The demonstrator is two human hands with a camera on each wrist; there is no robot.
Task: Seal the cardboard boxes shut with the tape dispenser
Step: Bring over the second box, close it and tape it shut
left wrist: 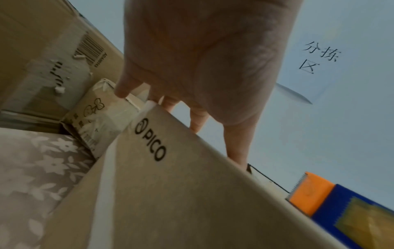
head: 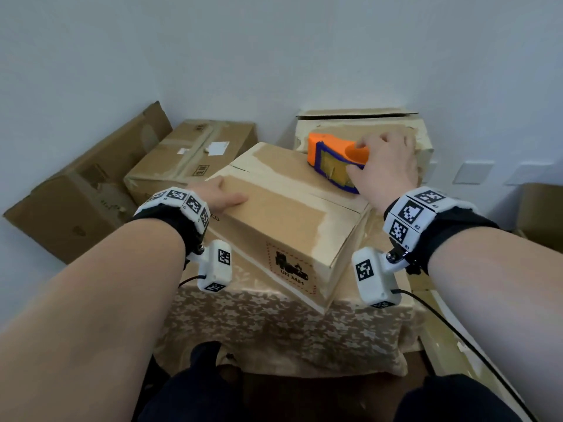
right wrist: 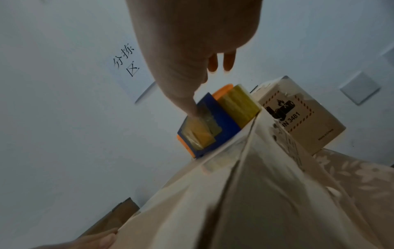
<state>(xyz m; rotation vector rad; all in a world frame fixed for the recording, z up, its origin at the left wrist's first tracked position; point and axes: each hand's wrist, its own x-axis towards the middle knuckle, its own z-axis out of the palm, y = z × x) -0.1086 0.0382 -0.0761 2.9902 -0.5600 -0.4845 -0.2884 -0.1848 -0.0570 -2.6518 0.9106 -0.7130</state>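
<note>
Here, cardboard box (left wrist: pixel 162 193) printed "PICO", label "UN 3481".

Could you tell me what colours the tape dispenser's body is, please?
Orange and blue, tape dispenser, clearest in the head view.

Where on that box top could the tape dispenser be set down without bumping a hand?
Bare cardboard lies on the near half of the box, between the left hand at its left edge and the centre seam. The far right corner is crowded: the right hand grips the tape dispenser there, with another box close behind.
</note>
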